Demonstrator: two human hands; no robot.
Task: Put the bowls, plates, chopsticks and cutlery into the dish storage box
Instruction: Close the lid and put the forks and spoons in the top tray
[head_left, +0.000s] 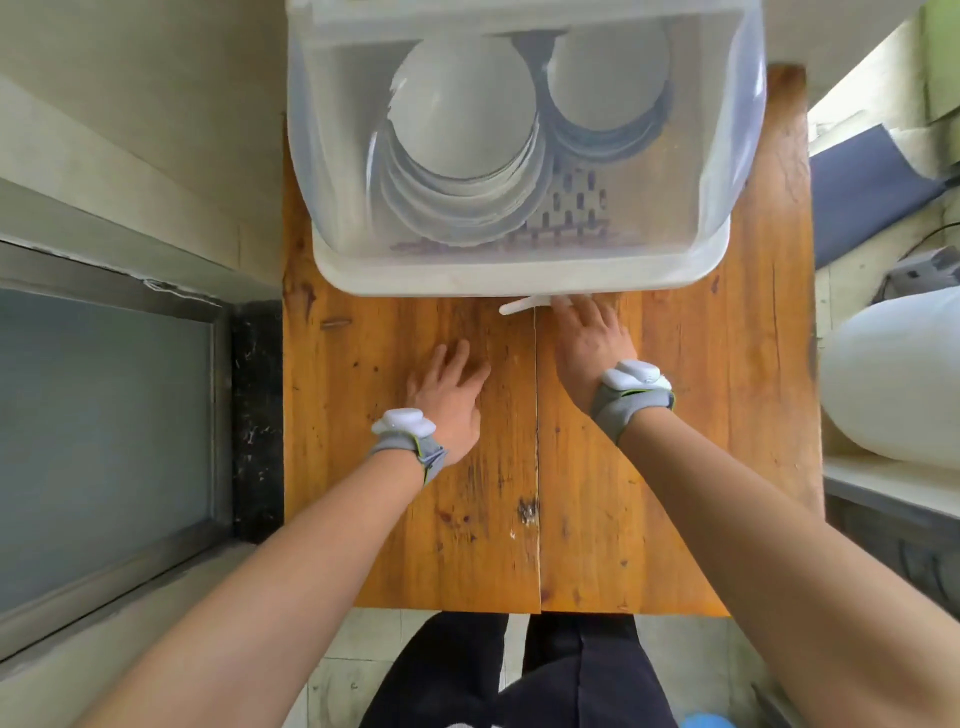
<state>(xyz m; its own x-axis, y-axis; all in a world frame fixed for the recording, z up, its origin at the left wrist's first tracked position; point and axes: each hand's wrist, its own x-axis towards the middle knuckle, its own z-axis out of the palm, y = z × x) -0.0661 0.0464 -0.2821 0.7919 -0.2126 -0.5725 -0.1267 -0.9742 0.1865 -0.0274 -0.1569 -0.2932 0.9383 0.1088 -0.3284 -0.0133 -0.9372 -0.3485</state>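
Observation:
The translucent dish storage box stands at the far end of the wooden table, with its clear cover down over it. Through the cover I see a stack of white plates on the left and a smaller stack of white bowls on the right. My right hand reaches to the box's front edge, its fingers touching a small white handle that sticks out there. My left hand rests flat on the table with its fingers straight, apart from the box.
A window with a dark stone sill lies along the table's left side. To the right stand a large white container and a dark blue sheet. My legs show below the table's near edge.

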